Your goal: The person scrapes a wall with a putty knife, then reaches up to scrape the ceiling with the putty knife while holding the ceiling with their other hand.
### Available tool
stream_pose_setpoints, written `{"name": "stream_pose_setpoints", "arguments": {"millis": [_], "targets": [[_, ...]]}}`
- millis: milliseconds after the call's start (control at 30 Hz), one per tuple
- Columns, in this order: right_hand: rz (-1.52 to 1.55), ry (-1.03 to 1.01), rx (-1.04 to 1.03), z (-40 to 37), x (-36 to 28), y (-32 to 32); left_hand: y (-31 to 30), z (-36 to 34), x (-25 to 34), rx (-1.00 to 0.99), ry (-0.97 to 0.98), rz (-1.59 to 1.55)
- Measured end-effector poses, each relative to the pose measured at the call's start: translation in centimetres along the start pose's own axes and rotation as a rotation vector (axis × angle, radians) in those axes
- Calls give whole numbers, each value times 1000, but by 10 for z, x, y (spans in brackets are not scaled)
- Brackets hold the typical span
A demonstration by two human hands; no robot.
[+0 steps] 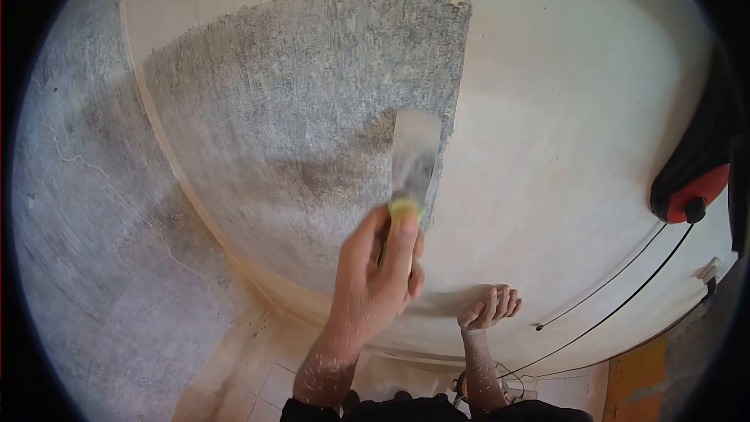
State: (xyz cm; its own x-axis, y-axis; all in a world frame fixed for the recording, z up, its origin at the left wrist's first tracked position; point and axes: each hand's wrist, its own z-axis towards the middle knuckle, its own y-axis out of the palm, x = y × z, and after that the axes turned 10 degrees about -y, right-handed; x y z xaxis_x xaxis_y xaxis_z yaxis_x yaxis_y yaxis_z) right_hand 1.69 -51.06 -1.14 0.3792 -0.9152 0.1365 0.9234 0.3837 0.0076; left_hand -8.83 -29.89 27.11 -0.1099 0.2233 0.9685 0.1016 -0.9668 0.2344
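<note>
Warm, even daylight fills the scene. The fisheye lens bends the edges into a black vignette. The pale metal scraper blade (414,158) is motion-blurred.

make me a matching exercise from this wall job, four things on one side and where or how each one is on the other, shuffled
Things:
1 putty knife
2 right hand
3 rough grey patch
4 red and black device

Places or states:
a at the far right edge of the view
b closed in a fist against the wall
c held in the left hand, blade pointing up
d on the wall, left of the blade

Pairs: 1-c, 2-b, 3-d, 4-a
</note>
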Motion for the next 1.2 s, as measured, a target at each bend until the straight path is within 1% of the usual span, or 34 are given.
{"name": "stream_pose_setpoints", "arguments": {"millis": [67,167,267,300,433,533,567,700,800,833,933,1033,1133,1200], "targets": [[-15,-9,8,5,-1,2,3,8,27,-33,47,-9],[-25,-14,10,9,-1,1,10,14,57,-79,45,-27],[-26,56,12,6,-4,3,19,21,91,-162,125,-107],[-30,55,18,6,-3,2,20,19,104,-161,73,-110],[-7,57,41,9,-4,4,10,-1,90,-209,-50,-173],[-17,62,55,9,-4,3,12,7,107,-156,-31,-119],[-23,58,51,11,-4,2,17,-3,118,-186,-55,-184],[-12,94,46,9,-7,5,12,-8,99,-179,-105,-153],[-18,81,54,13,-9,4,5,6,118,-167,-50,-81],[-14,79,47,14,-6,3,5,-1,124,-197,-5,-92],[6,104,27,13,-11,-1,-8,2,112,-111,-51,-89],[13,130,18,15,-15,3,-12,9,112,-212,25,-86],[5,139,-6,19,-18,0,-16,6,127,-251,8,-189],[63,148,-93,19,-16,-8,-21,8,105,-245,-44,-177]]}}
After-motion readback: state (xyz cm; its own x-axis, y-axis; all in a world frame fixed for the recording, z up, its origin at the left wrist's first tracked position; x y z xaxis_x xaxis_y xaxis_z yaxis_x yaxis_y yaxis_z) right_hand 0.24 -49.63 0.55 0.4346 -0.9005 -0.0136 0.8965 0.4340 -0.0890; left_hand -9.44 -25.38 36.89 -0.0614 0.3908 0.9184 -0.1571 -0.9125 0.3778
